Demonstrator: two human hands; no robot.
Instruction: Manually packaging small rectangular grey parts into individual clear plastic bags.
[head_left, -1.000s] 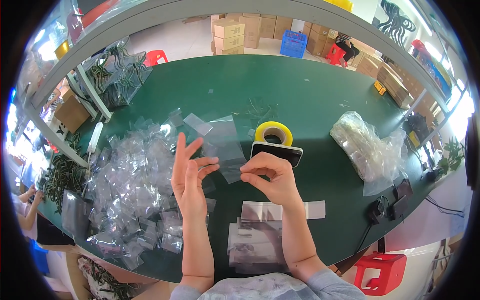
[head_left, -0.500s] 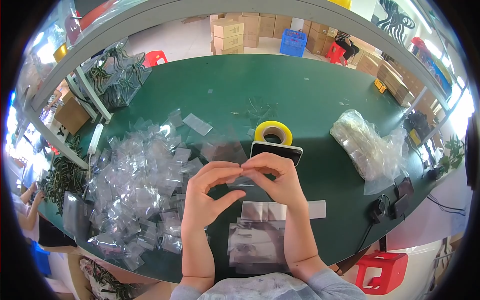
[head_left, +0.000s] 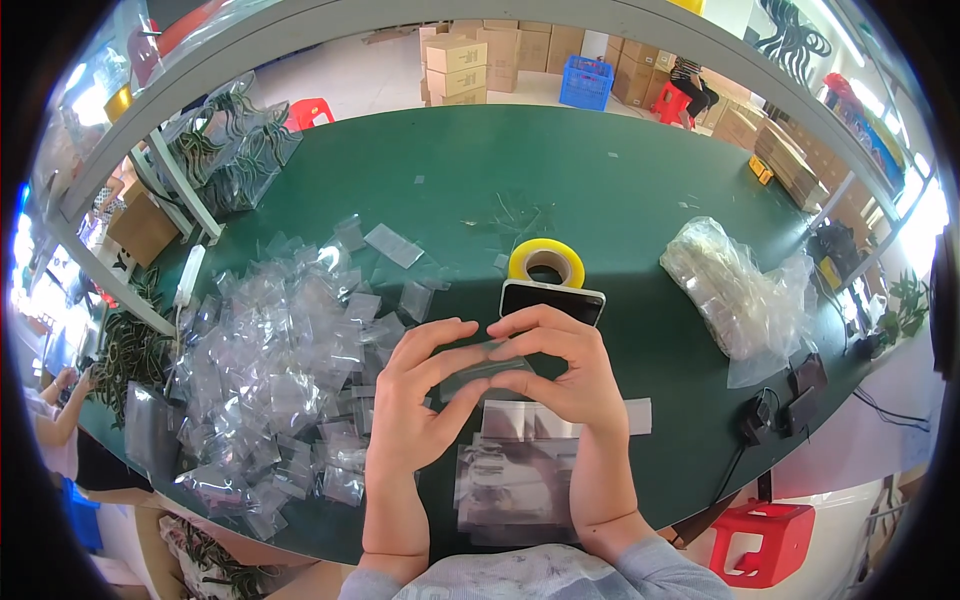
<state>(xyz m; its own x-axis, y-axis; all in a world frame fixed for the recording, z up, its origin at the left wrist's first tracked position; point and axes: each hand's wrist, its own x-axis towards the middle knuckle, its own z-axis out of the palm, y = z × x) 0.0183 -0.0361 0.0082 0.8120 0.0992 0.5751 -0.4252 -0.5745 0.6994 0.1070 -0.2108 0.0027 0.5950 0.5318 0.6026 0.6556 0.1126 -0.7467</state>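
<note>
Clear plastic film [head_left: 470, 381], on the near side of the phone [head_left: 556, 299], spans left hand [head_left: 412, 395] and right hand [head_left: 570, 372] — fingertips grasping it, thumbs and forefingers parted.

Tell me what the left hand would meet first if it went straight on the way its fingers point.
Apart from the clear plastic piece between them, most likely the right hand, whose fingers face it, though depth is unclear.
</note>
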